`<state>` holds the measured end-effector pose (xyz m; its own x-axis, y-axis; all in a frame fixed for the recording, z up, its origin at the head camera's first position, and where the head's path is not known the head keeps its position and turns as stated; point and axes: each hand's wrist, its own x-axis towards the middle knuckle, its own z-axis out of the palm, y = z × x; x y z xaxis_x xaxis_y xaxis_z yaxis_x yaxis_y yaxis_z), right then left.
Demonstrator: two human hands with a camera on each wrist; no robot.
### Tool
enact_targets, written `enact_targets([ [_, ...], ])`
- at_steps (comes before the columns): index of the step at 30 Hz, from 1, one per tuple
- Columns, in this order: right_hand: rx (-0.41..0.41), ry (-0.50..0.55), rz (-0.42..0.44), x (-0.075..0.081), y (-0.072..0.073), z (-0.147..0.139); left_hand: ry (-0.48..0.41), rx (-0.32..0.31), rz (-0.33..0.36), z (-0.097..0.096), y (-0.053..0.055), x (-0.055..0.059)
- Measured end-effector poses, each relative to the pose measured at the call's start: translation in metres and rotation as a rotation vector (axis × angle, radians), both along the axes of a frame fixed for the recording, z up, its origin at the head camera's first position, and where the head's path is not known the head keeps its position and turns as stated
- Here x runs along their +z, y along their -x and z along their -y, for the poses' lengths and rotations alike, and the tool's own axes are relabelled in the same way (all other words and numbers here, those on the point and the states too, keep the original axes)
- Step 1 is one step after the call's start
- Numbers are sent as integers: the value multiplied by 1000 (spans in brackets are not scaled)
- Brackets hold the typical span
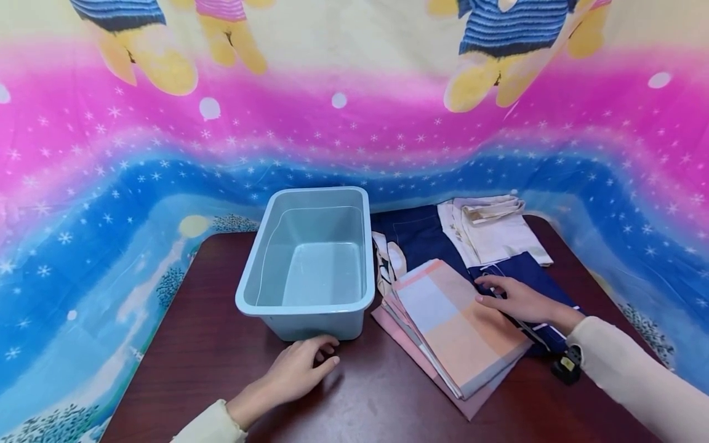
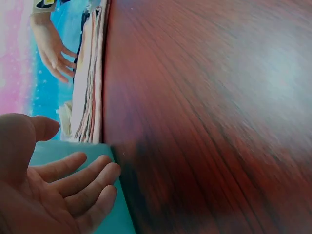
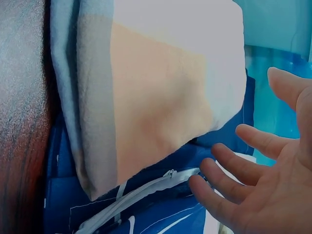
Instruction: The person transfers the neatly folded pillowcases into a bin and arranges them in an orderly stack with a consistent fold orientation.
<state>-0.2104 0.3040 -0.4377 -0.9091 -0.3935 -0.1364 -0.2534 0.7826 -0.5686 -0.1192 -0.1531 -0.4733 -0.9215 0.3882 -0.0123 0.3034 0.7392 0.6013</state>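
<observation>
A pale blue-green plastic basin (image 1: 324, 309) stands on the table, and nothing lies inside it. My left hand (image 1: 301, 369) is just in front of its near wall, fingers loosely bent and holding nothing. To the right lies a stack of folded cloth, topped by a checked peach, white and grey piece (image 1: 460, 320). Over the right edge of that stack hovers my right hand (image 1: 517, 299), with relaxed, spread fingers and nothing in them. Beneath it is folded navy cloth (image 1: 523, 271); the right wrist view shows a white zipper (image 3: 146, 187) on it.
A folded cream cloth (image 1: 493, 231) lies at the back right, beside more navy fabric (image 1: 418, 231). A patterned curtain (image 1: 343, 135) hangs behind the dark wooden table (image 1: 205, 344) and around its sides. A black device (image 1: 566, 366) sits at the right wrist.
</observation>
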Motion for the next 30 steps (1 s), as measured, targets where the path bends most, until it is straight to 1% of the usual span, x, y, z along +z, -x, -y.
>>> enact_targets([
  [3,-8,-4,27,0,2,0,-50,6,39,-8,2,2],
  [7,-9,-14,61,-1,3,0,-152,-22,97,-21,4,2],
  [11,-3,2,90,-2,4,-1,-241,-51,138,-38,7,-5],
  [14,-2,13,109,-3,5,-2,-280,-58,166,-49,7,-10],
  [17,-2,14,114,-4,6,-3,-316,-57,202,-58,8,-10],
  [21,-9,17,127,-3,8,-2,-393,-36,273,-69,10,-7],
  [26,-6,20,134,-3,11,0,-535,5,386,-82,10,-6],
  [28,-2,20,138,-3,12,1,-582,25,420,-87,10,-7],
  [30,-3,21,145,-5,14,2,-614,43,440,-92,10,-7],
])
